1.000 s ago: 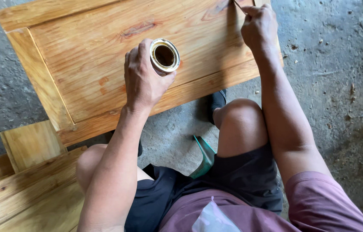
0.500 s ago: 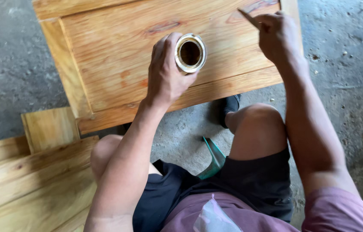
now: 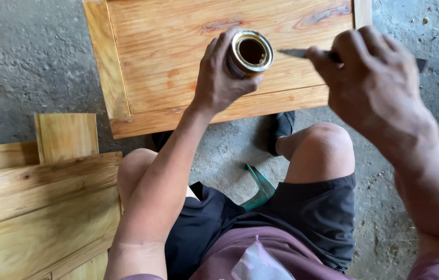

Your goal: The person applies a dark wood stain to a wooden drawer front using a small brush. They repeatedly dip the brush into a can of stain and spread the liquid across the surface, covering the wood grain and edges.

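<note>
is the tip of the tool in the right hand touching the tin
Apart. The head view shows a strip of wood panel between the tool tip and the tin.

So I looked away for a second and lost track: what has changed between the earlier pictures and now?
The right hand has drawn its thin tool in from the panel's far corner until the tip points at the open tin. The left hand keeps holding the tin above the wooden panel. Nothing was picked up or let go. The loose boards lie as before.
</note>
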